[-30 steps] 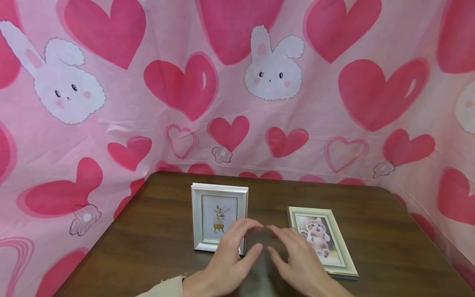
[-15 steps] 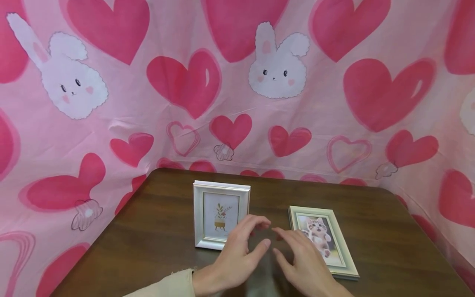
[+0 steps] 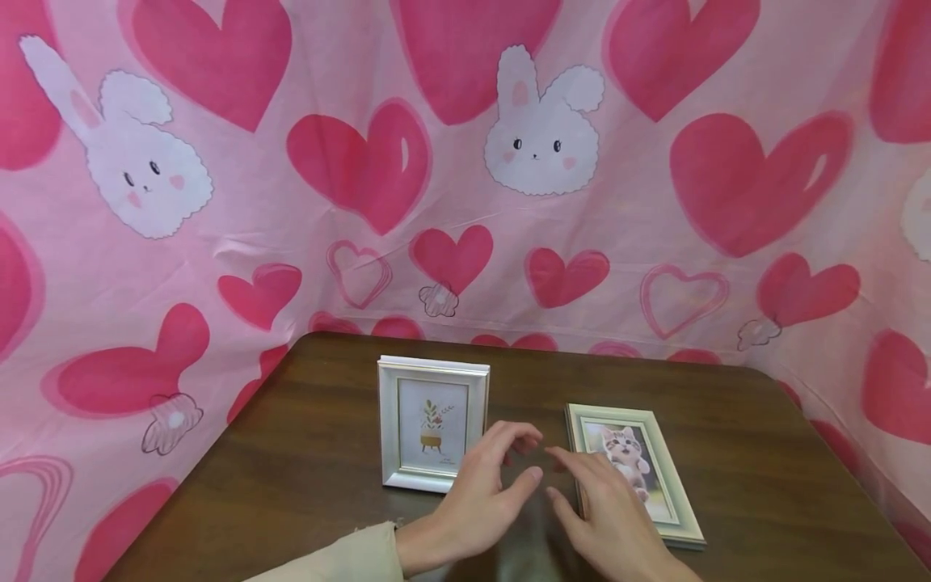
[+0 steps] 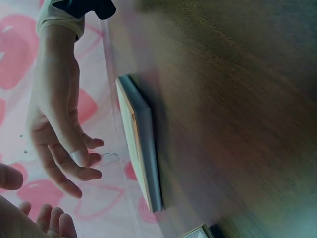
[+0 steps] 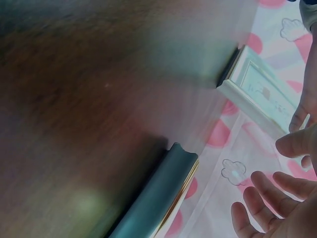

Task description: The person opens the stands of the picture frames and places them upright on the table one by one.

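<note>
My left hand (image 3: 483,493) hovers just in front of the lower right part of a white picture frame (image 3: 389,420), which stands upright and shows a potted-plant drawing. Its fingers are loosely bent and grasp nothing. Opposite it my right hand (image 3: 607,517) is held with relaxed fingers, covering the lower left part of a cream picture frame (image 3: 665,469) that lies flat with a kitten photo. The two sets of fingertips face each other with a narrow gap between. In the right wrist view, the right hand (image 5: 277,208) also holds nothing.
Both frames rest on a dark brown wooden table (image 3: 320,404). A pink cloth (image 3: 451,194) with hearts and rabbit faces hangs behind and at both sides. In the left wrist view, a frame corner (image 4: 198,233) shows at the bottom edge, mostly cut off.
Both hands have drifted slightly to the right, uncovering more of the standing frame. Neither frame has moved on the table. The head view has shifted a little.
</note>
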{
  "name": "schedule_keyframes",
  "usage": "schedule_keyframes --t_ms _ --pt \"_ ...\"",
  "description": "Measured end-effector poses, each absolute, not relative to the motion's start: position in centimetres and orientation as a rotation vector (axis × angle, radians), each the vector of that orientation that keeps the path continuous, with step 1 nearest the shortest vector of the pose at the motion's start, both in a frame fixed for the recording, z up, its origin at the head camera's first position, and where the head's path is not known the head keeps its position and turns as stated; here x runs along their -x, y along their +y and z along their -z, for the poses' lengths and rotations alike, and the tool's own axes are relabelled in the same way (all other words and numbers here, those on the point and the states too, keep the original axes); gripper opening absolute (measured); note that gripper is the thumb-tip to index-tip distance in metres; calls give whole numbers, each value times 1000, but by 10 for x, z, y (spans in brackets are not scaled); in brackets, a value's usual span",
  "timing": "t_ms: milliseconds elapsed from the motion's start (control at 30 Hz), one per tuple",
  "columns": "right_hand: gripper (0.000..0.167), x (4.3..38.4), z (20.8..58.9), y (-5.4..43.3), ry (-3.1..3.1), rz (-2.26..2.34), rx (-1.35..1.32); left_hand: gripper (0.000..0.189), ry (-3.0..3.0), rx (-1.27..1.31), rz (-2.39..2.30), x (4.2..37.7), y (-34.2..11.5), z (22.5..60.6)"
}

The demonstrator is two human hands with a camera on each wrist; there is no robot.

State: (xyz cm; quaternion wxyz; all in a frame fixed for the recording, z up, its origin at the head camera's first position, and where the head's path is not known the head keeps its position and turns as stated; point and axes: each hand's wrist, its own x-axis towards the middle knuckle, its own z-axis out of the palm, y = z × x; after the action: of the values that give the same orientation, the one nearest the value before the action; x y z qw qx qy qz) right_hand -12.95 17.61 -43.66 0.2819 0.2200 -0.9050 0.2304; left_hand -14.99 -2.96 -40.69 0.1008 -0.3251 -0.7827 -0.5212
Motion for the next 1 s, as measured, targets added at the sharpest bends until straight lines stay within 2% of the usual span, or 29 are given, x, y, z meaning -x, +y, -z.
schedule_keyframes --t_ms 1000 --pt "50 137 438 197 -2458 -604 -507 30 -2400 894 1673 166 3 417"
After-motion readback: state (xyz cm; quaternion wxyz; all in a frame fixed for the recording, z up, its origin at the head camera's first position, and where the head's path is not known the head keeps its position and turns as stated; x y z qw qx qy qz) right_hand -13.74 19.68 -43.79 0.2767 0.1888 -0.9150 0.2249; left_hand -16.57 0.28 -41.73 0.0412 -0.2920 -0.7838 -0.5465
